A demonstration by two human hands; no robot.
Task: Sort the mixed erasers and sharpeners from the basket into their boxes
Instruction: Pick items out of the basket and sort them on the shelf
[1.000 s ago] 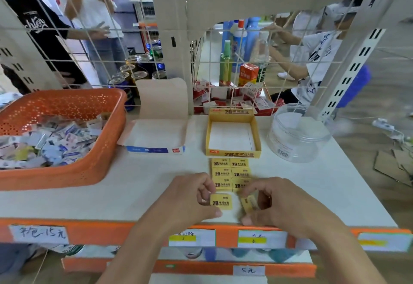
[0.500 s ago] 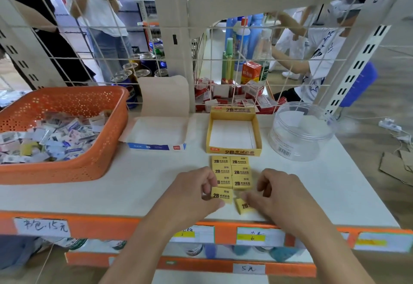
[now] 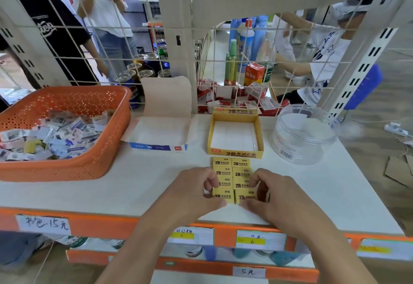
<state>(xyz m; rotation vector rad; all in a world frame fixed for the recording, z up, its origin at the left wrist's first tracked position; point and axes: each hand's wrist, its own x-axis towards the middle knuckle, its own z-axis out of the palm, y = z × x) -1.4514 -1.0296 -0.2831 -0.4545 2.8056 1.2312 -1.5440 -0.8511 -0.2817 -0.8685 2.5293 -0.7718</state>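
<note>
Several yellow 2B erasers lie in a two-column block on the white shelf, just in front of the open yellow eraser box, which has nothing in it. My left hand pinches the nearest left eraser of the block. My right hand pinches the nearest right eraser. The orange basket at the left holds a heap of mixed small packets. A white and blue box stands open between basket and yellow box.
A clear round plastic jar stands at the right of the yellow box. A wire grid closes the back of the shelf; people, cans and bottles are behind it. The shelf's front edge carries orange trim with price labels.
Both hands moved the two held erasers forward and set them flat against the near end of the block. The right eraser went from tilted to lying in line.
</note>
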